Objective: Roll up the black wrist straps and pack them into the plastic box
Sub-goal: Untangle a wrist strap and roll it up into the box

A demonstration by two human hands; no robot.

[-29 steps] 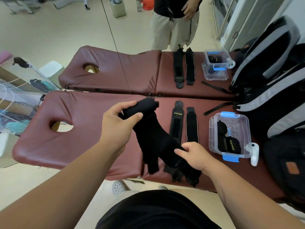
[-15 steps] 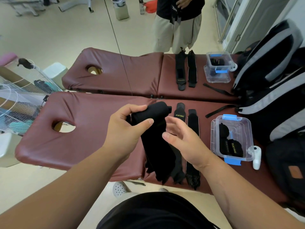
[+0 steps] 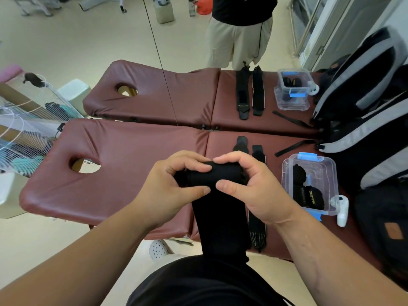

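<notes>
Grip | left hand [image 3: 174, 184] and right hand [image 3: 254, 186] each pinching an end of the half-rolled black fabric wrist strap [image 3: 216, 176] held between them | Tail: unrolled, hanging below both hands | Clear plastic box with blue clips [image 3: 286, 180]: just right of right hand | Risk: a slack pinch could let the coil spring loose or wind crooked, making it too bulky for the box

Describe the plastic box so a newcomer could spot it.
On the nearer maroon massage table, look to its right end, beside the grey-and-black backpacks. The clear plastic box there has blue latches and holds rolled black straps, unlike the small white device at its corner.
</notes>
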